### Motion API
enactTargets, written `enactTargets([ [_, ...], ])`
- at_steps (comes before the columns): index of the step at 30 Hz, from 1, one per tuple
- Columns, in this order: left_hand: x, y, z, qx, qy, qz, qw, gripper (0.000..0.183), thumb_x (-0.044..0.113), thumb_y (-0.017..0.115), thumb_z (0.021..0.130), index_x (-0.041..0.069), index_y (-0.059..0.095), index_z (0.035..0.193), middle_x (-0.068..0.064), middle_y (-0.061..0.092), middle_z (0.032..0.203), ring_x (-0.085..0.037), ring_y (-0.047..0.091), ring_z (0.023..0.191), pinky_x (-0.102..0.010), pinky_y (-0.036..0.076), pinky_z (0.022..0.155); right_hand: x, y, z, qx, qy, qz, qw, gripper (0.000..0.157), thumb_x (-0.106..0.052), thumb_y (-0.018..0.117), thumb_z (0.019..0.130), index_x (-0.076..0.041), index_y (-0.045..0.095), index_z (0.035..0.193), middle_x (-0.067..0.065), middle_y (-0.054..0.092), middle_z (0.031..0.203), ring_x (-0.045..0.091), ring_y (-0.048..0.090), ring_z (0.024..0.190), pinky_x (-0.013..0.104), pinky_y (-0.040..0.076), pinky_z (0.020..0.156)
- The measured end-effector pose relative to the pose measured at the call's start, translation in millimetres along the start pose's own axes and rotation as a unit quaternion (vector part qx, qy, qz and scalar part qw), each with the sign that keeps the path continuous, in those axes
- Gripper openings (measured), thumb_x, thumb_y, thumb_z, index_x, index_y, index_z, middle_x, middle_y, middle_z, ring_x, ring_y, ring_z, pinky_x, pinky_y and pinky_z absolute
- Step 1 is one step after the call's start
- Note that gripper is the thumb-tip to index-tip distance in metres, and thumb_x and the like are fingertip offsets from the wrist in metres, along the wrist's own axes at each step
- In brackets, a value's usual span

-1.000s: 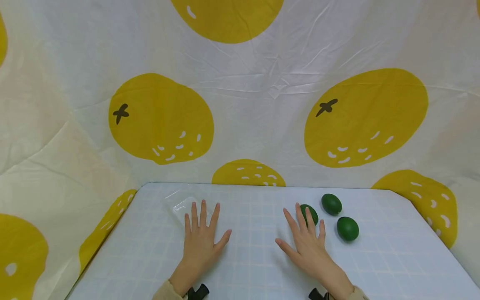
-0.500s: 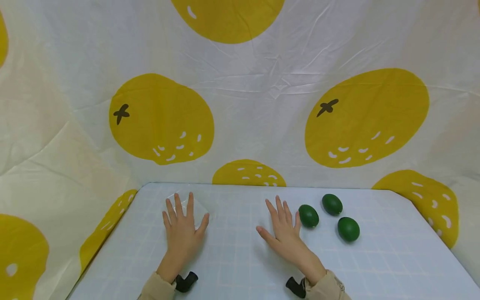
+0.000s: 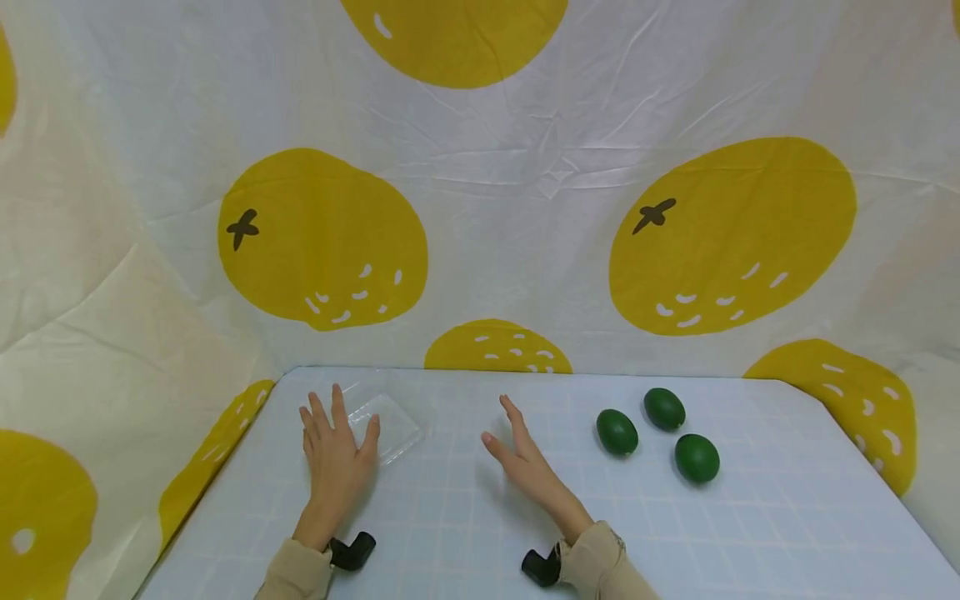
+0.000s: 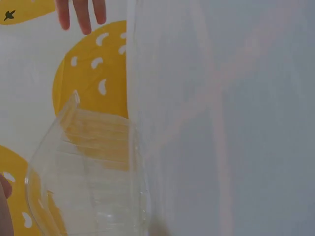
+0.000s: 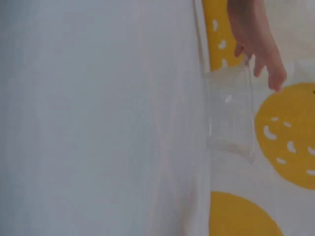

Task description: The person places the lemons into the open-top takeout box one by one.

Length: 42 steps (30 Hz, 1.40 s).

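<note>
A clear plastic container (image 3: 397,427) stands upright on the table toward the back left; its see-through wall (image 4: 98,172) shows in the left wrist view. My left hand (image 3: 335,458) is just left of it, fingers extended and thumb apart, holding nothing. In the right wrist view the left hand (image 5: 258,39) appears beside the container (image 5: 230,115), fingertips by its rim. On the container's right, across a gap, my right hand (image 3: 534,477) is turned sideways with thumb and fingers extended, gripping nothing. Its fingertips (image 4: 81,14) enter the left wrist view at the top.
Three green egg-shaped fruits, one nearer (image 3: 697,458), one to the left (image 3: 617,432) and one at the back (image 3: 664,409), lie right of my right hand. The table (image 3: 465,533) has a pale checked cover. Behind hangs a white cloth (image 3: 517,233) printed with yellow fruit.
Both hands have moved left, the right one away from the green fruits. The left hand no longer overlaps most of the container, and the right hand has turned onto its side.
</note>
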State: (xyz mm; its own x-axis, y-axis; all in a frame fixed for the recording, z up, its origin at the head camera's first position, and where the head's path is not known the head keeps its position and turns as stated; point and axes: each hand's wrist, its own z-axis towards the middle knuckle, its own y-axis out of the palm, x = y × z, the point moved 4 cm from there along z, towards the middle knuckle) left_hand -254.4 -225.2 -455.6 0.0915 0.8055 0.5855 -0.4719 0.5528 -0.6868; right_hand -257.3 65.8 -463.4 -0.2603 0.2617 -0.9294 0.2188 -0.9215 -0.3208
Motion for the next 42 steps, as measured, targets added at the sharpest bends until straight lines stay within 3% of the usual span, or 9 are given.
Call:
enactTargets([
  [4, -12.9, 3.6, 1.5, -0.017, -0.045, -0.084, 0.9953, 0.083, 0.037, 0.053, 0.101, 0.005, 0.003, 0.159, -0.029, -0.010, 0.161, -0.048, -0.009, 0.147, -0.072, 0.009, 0.111, 9.7, 12.7, 10.8, -0.013, 0.033, 0.108, 0.994, 0.073, -0.033, 0.050, 0.104, -0.009, 0.009, 0.159, 0.016, 0.010, 0.164, 0.035, 0.011, 0.150, 0.060, 0.014, 0.117],
  [9, -28.5, 9.1, 3.9, -0.036, -0.099, -0.189, 0.9763, 0.080, 0.031, 0.048, 0.103, 0.001, -0.002, 0.158, -0.026, -0.005, 0.162, -0.041, -0.002, 0.149, -0.057, 0.007, 0.119, 22.5, 28.7, 22.7, -0.019, 0.053, 0.207, 0.977, 0.070, -0.029, 0.046, 0.106, -0.001, 0.006, 0.157, 0.022, 0.010, 0.163, 0.037, 0.014, 0.149, 0.055, 0.012, 0.120],
  [16, -37.3, 12.8, 1.1, -0.058, -0.180, -0.322, 0.9278, 0.079, 0.030, 0.043, 0.104, 0.011, -0.009, 0.159, -0.011, -0.007, 0.165, -0.031, -0.002, 0.151, -0.047, 0.007, 0.121, 29.3, 53.7, 39.0, -0.022, 0.074, 0.346, 0.935, 0.068, -0.025, 0.044, 0.106, -0.002, 0.005, 0.157, 0.021, 0.013, 0.163, 0.033, 0.017, 0.149, 0.045, 0.011, 0.122],
  [18, -39.3, 13.9, 1.3, -0.056, -0.194, -0.345, 0.9165, 0.080, 0.027, 0.044, 0.103, 0.013, -0.012, 0.158, -0.012, -0.008, 0.165, -0.030, -0.003, 0.151, -0.045, 0.006, 0.122, 29.1, 62.4, 43.9, -0.031, 0.066, 0.364, 0.929, 0.067, -0.023, 0.044, 0.106, 0.000, 0.005, 0.157, 0.022, 0.014, 0.162, 0.034, 0.018, 0.149, 0.044, 0.012, 0.122],
  [21, -43.2, 15.7, 2.3, -0.048, -0.206, -0.361, 0.9084, 0.081, 0.023, 0.045, 0.103, 0.012, -0.013, 0.158, -0.013, -0.008, 0.165, -0.028, -0.003, 0.151, -0.043, 0.006, 0.122, 27.3, 75.6, 49.2, -0.048, 0.057, 0.370, 0.926, 0.066, -0.022, 0.044, 0.106, 0.003, 0.008, 0.156, 0.023, 0.017, 0.161, 0.034, 0.019, 0.149, 0.044, 0.013, 0.121],
  [26, -44.8, 18.4, 2.6, -0.053, -0.197, -0.357, 0.9115, 0.079, 0.017, 0.044, 0.102, 0.008, -0.010, 0.158, -0.015, -0.005, 0.165, -0.030, -0.001, 0.151, -0.043, 0.006, 0.122, 22.2, 89.9, 53.7, -0.052, 0.045, 0.362, 0.930, 0.065, -0.022, 0.046, 0.105, 0.008, 0.015, 0.153, 0.026, 0.024, 0.158, 0.034, 0.023, 0.147, 0.045, 0.016, 0.121],
  [33, -40.6, 19.6, 0.0, -0.062, -0.174, -0.342, 0.9215, 0.078, 0.012, 0.043, 0.101, 0.006, -0.009, 0.158, -0.021, 0.003, 0.164, -0.036, 0.004, 0.150, -0.047, 0.008, 0.121, 23.7, 94.5, 55.7, -0.029, 0.045, 0.364, 0.930, 0.057, -0.017, 0.048, 0.105, 0.010, 0.026, 0.149, 0.026, 0.035, 0.153, 0.034, 0.032, 0.143, 0.044, 0.023, 0.119],
  [39, -42.8, 22.5, -1.1, -0.068, -0.174, -0.327, 0.9263, 0.078, 0.016, 0.045, 0.102, 0.009, -0.009, 0.159, -0.019, 0.006, 0.164, -0.036, 0.006, 0.150, -0.046, 0.010, 0.121, 25.6, 92.0, 50.8, -0.018, 0.035, 0.270, 0.962, 0.051, -0.024, 0.050, 0.105, 0.004, 0.041, 0.146, 0.016, 0.049, 0.147, 0.027, 0.042, 0.138, 0.040, 0.035, 0.114],
  [42, -43.4, 23.1, -1.3, -0.068, -0.173, -0.321, 0.9286, 0.077, 0.017, 0.044, 0.103, 0.009, -0.008, 0.159, -0.019, 0.007, 0.164, -0.036, 0.007, 0.150, -0.046, 0.011, 0.121, 24.9, 92.3, 48.2, -0.020, 0.029, 0.238, 0.971, 0.049, -0.028, 0.050, 0.104, 0.000, 0.045, 0.145, 0.012, 0.051, 0.146, 0.025, 0.045, 0.136, 0.038, 0.037, 0.112],
])
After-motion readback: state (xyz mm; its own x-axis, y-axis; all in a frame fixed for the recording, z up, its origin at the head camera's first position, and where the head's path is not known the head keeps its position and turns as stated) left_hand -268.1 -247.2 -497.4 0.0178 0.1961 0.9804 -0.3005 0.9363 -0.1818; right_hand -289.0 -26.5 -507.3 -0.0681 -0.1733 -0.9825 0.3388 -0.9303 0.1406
